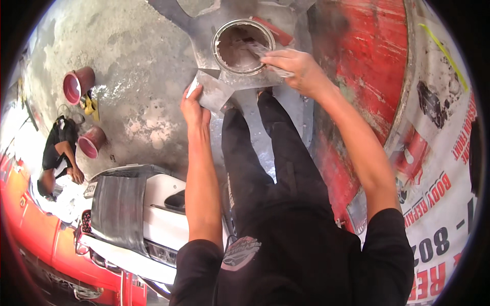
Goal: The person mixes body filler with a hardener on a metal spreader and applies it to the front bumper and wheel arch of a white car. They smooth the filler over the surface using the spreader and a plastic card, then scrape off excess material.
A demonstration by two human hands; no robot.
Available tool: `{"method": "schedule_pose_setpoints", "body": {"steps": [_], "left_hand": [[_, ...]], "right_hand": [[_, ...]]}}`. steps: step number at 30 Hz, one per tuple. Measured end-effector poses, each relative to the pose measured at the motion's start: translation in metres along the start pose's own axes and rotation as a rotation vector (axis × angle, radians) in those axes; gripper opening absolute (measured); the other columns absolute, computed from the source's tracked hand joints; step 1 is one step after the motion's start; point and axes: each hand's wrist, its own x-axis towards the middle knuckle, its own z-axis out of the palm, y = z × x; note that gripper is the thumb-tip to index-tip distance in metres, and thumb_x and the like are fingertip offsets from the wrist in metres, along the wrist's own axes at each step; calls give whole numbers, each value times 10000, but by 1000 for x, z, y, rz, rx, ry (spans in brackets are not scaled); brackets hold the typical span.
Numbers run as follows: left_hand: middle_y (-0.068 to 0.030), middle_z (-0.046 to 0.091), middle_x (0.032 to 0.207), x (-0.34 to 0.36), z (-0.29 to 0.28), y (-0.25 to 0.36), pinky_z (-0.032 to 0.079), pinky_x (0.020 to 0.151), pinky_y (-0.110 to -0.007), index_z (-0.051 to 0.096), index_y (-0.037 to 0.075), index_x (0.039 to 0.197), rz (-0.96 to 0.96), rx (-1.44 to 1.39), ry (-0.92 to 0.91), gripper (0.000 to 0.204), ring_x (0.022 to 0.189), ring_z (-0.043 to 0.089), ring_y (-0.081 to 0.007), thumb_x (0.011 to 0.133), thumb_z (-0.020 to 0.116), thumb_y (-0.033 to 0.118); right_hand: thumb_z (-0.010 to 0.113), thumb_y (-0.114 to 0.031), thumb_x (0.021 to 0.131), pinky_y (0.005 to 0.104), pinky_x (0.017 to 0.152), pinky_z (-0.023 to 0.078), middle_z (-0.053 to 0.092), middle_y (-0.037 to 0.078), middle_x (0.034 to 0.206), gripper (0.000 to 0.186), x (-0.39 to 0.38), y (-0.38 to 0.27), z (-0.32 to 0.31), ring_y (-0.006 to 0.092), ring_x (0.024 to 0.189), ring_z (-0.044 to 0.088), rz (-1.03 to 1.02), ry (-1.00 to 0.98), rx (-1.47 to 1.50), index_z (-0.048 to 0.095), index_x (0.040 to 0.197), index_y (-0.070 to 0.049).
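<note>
The can point(225, 45) sits far; your right hand point(298, 70) pinches a scraper point(259, 49) at its mouth; your left hand point(195, 106) grips a plate point(214, 92).

White banner point(434, 153), right: red lettering point(429, 201) in several lines, large black digits point(442, 240) lower. Black shirt point(301, 250): pale printed emblem point(242, 253). White vehicle point(162, 224): small plate point(91, 190), dark characters, perhaps a registration; too small for certainty.
</note>
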Motion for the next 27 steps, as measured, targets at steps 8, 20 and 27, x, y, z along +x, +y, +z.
{"method": "schedule_pose_setpoints", "body": {"steps": [8,20,27], "left_hand": [[-218,637,1250,-7,-19,-20,539,994,-450,523,-126,1304,-65,-90,-74,352,1134,652,-317,1040,506,106],[-194,660,1207,-14,-12,-11,579,937,-439,555,-97,1266,-24,-68,-75,341,1066,683,-313,932,584,-35],[-155,683,1156,-16,21,-28,584,908,-420,589,-59,1251,150,74,85,287,1016,691,-272,986,615,48]], "right_hand": [[666,47,753,381,821,596,723,124,1120,438,-7,-38,-22,320,984,707,40,10,-44,714,1172,-69],[740,-38,833,385,785,590,736,138,1036,282,-5,-70,-46,333,906,713,74,189,86,719,1113,-50],[706,-156,928,340,795,552,745,156,1011,239,26,-3,1,264,911,729,64,252,178,732,1145,-59]]}}
